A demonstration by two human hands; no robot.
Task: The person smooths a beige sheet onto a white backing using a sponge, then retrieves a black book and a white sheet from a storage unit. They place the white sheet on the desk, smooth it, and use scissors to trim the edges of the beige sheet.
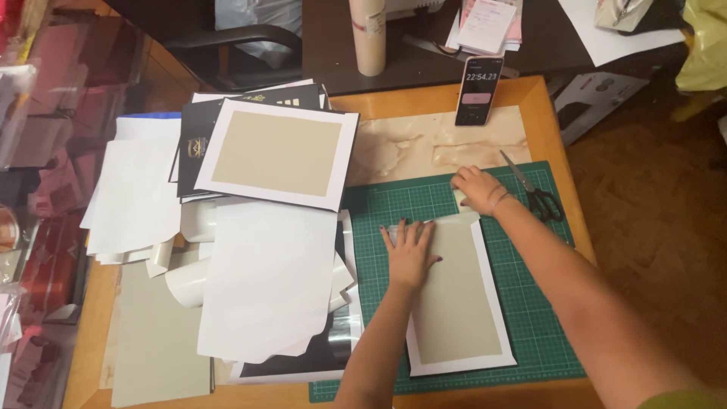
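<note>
Beige card sheet [454, 303] on green cutting mat [530, 318], bench centre. Left hand [410, 254] flat, open grip, pinning it. Right hand [477, 189] pinches its top edge [460, 198]. Judged light, thin, creasable; hold by edges

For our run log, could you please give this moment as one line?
left hand: flat on white-bordered beige card | right hand: peeling backing at card's top edge | surface: green cutting mat | black-handled scissors: nearby

Home craft workspace: cutting mat [530, 318], scissors [535, 194], paper stacks [265, 280], wooden table [545, 113].
</note>
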